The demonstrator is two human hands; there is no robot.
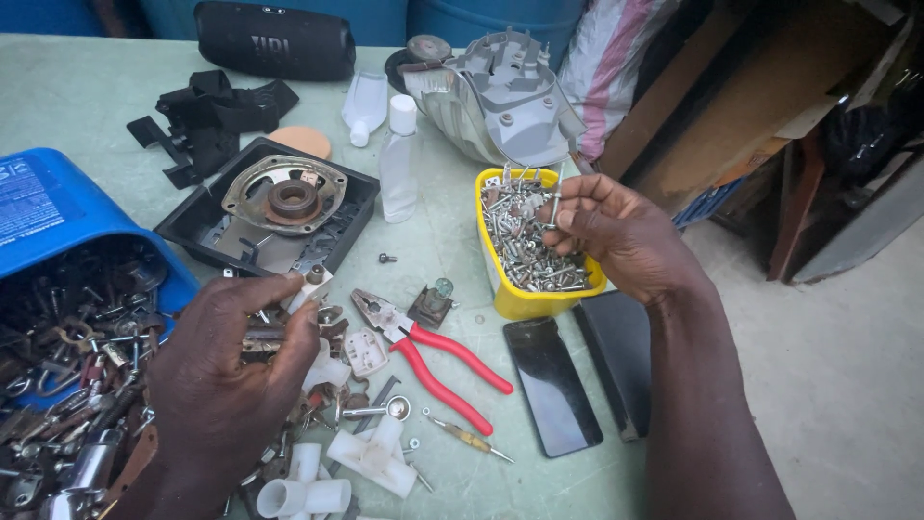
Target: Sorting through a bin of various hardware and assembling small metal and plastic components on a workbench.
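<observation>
My right hand [616, 236] hovers over a yellow tub [515, 300] full of silver screws and pinches a long screw [555, 207] between thumb and fingers. My left hand [231, 376] rests low on the table with a small white and metal part [310, 284] in its fingertips, above a heap of small metal and white plastic pieces. Red-handled pliers [433, 356] lie between the two hands.
A blue bin [58, 212] of rusty hardware stands at the left. A black tray [192, 220] holds a round metal part. Two dark phones [553, 385] lie by the table's right edge. A clear bottle [398, 159], a grey housing [500, 96] and a black speaker [274, 40] stand behind.
</observation>
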